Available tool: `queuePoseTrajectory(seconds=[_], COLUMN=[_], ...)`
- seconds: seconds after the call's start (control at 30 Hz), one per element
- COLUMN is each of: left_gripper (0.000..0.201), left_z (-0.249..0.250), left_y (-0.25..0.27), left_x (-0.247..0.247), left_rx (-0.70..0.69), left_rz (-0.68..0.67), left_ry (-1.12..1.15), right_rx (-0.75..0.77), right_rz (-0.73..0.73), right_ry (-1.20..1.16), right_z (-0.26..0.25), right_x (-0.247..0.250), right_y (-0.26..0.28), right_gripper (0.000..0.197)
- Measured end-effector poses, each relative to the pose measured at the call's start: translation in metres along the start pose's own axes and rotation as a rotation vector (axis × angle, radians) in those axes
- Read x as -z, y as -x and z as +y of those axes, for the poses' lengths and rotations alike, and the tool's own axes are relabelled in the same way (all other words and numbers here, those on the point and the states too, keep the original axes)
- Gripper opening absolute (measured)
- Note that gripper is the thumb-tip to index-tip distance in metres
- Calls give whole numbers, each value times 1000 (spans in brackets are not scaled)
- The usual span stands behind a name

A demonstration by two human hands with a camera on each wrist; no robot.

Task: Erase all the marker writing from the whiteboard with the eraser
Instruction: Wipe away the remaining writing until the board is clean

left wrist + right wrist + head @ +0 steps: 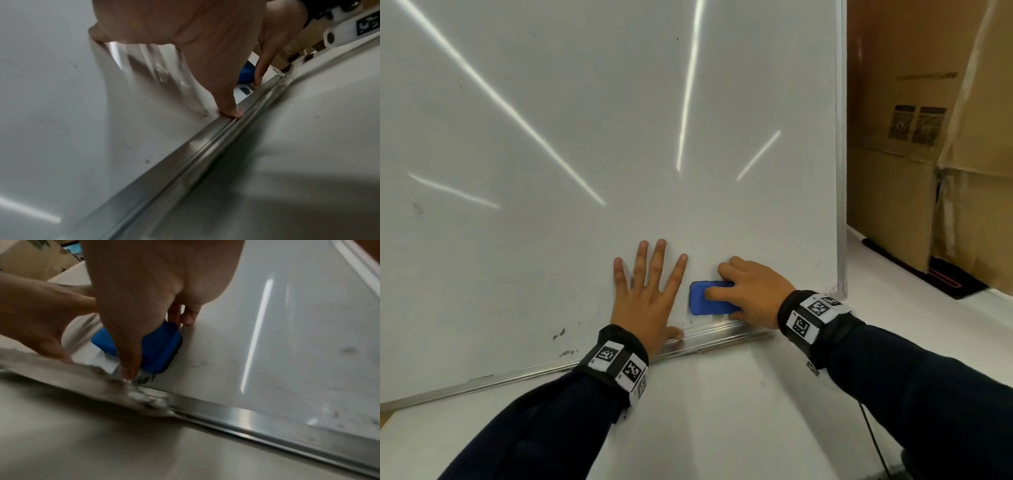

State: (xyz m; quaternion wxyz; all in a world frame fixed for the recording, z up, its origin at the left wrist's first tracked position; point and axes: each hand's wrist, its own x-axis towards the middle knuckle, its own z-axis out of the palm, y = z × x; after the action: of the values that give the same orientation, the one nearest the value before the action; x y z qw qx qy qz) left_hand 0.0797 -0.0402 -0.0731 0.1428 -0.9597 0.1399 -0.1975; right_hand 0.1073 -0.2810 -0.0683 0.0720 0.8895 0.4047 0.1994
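The whiteboard [585, 154] leans upright on a white table, its metal bottom rail [709, 337] running under both hands. My right hand [746, 291] grips the blue eraser [702, 301] flat against the board near the lower right corner. The eraser [158, 347] sits just above dark marker smudges [144, 379] by the rail. My left hand [647, 291] presses flat on the board beside the eraser, fingers spread, thumb [232, 112] on the rail [185, 146]. A few dark marks [560, 334] show low on the board to the left.
The white table [705, 411] lies in front of the board. Cardboard boxes [914, 137] stand at the right behind the board's edge. A flat black object [928, 270] lies at their foot. A black cable [873, 438] runs down at the lower right.
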Motion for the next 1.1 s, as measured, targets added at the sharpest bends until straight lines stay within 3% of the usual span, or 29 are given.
queuePoseTrajectory(seconds=[0.33,0.5,0.73,0.97,1.1], left_gripper=[140,139,148,145,144], left_z=[-17,-57,-58,-82,-93], left_y=[3,16,28,46,59], left_x=[-10,-11,-4,-16,-18], left_rx=[-78,-194,126,127,216], left_rz=[24,25,16,39,13], left_ry=[9,-61,9,28,47], right_rx=[-182,-148,-44,6,-9], right_rz=[-60,-4,95,-9,46], right_ry=[-24,-43,-82,-39,-27], right_z=[32,18,-39,-15,-12], right_x=[4,4,-2,-9,-10], right_y=[43,24,-37,-5,2], right_gripper=[68,66,65,63,60])
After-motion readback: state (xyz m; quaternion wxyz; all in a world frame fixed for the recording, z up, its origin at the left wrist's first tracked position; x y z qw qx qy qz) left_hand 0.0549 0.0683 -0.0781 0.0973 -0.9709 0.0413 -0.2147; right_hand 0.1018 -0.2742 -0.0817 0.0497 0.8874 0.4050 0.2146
